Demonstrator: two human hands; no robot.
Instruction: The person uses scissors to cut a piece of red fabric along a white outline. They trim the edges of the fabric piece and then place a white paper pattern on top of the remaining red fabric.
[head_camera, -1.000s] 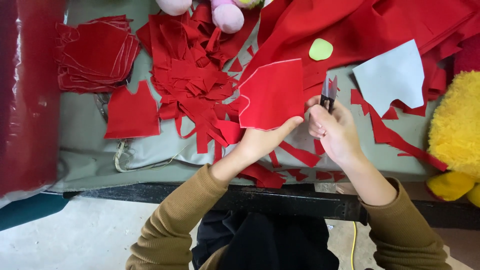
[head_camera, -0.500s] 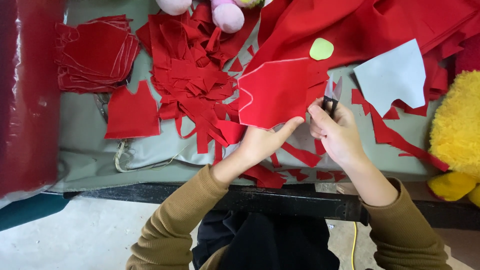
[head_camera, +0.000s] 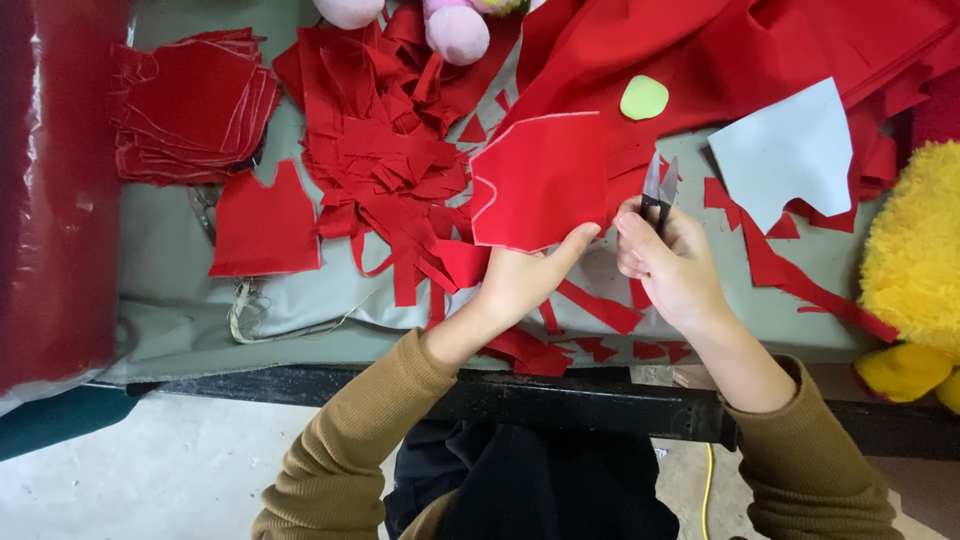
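Holding one red fabric piece (head_camera: 540, 180) and one scissors (head_camera: 658, 188), two hands.

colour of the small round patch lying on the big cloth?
Small round fabric patch: pale lime green, head view.

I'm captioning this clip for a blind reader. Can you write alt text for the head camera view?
A person's left hand holds up a cut red fabric piece while the right hand grips small scissors beside it. Red scraps, a stack of cut red pieces and a pale template lie on the grey table.
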